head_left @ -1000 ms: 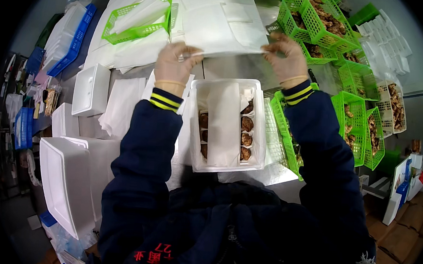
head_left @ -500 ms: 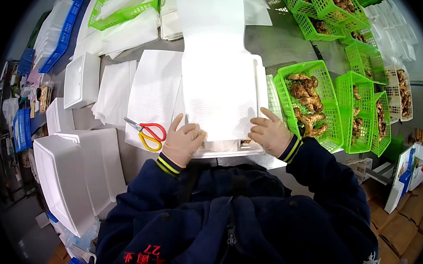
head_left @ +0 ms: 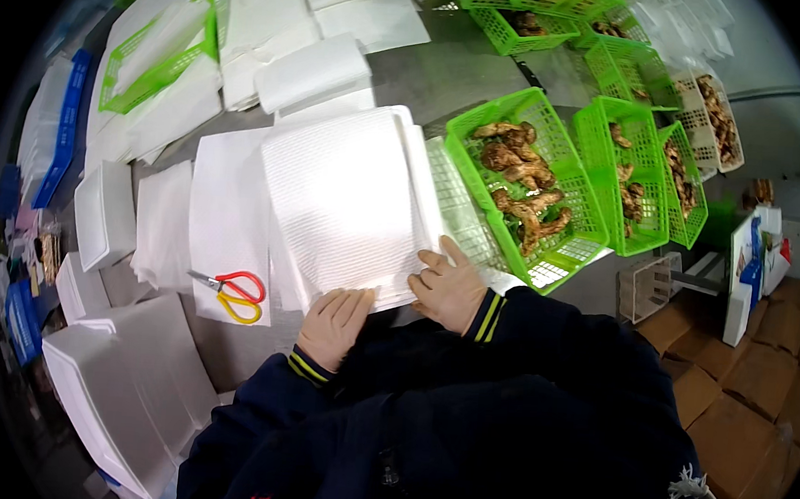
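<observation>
A white ribbed sheet (head_left: pixel 343 204) covers the top of a white foam box (head_left: pixel 418 172) right in front of me; whatever lies under it is hidden. At the box's near edge, my left hand (head_left: pixel 334 324) rests on the sheet with its gloved fingers stretched out side by side. My right hand (head_left: pixel 448 285), gloved as well, lies at the near right corner, fingers spread and touching the sheet's edge. Beyond the far end of the box, another white sheet (head_left: pixel 310 72) lies with a curled end. Scissors (head_left: pixel 235 294) with red and yellow handles lie left of the box on flat white sheets (head_left: pixel 228 182).
Green baskets of brown mushrooms (head_left: pixel 525 184) stand to the right, with more (head_left: pixel 623 177) beyond. Foam boxes (head_left: pixel 136 370) occupy the left side. A green basket with white sheets (head_left: pixel 158 56) sits at the far left. Cardboard (head_left: pixel 742 394) covers the floor at right.
The long smooth white sheet no longer reaches over the box, and the ribbed sheet now shows on top. Both hands have come to the near edge. The whole view has swung.
</observation>
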`<state>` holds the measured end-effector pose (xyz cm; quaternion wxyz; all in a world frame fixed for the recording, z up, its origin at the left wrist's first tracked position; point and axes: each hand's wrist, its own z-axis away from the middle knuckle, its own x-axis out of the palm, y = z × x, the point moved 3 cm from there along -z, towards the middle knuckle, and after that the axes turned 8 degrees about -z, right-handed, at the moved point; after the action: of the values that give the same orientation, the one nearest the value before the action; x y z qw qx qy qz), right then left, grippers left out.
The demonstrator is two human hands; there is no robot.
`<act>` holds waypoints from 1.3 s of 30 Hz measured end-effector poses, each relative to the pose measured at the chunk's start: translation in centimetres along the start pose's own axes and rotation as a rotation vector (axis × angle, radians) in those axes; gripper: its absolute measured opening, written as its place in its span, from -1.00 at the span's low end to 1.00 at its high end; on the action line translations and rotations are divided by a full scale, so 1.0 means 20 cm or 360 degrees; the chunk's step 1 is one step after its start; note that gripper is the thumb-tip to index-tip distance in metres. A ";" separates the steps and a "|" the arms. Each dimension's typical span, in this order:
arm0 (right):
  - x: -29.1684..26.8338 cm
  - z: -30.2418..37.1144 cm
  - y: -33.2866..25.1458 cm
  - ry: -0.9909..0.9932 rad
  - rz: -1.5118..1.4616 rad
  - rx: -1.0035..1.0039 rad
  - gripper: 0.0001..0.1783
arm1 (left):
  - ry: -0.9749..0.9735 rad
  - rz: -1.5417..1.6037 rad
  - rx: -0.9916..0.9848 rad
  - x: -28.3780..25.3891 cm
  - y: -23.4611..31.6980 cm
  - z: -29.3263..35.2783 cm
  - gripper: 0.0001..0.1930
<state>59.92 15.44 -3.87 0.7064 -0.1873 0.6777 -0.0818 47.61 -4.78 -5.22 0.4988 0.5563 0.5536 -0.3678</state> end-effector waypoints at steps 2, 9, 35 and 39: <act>0.02 0.02 0.01 0.0073 -0.0065 0.0057 -0.57 | 0.0007 0.0093 -0.0018 -0.01 -0.01 -0.03 -0.49; -0.24 0.30 0.41 0.0886 -0.0048 0.0919 -0.52 | -0.0016 0.0176 -0.0078 -0.13 0.07 -0.25 -0.41; -0.06 0.05 0.04 0.0581 -0.1248 0.1197 -0.59 | -0.0333 0.0504 -0.0128 -0.01 -0.18 -0.28 -0.48; -0.24 -0.09 0.02 0.0270 -0.0595 0.0638 -0.26 | -0.0506 0.0461 0.0069 0.10 -0.25 -0.31 -0.52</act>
<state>57.74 17.38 0.46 0.6427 -0.1581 0.6584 -0.3583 42.07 1.05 -6.42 0.6153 0.5757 0.3742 -0.3873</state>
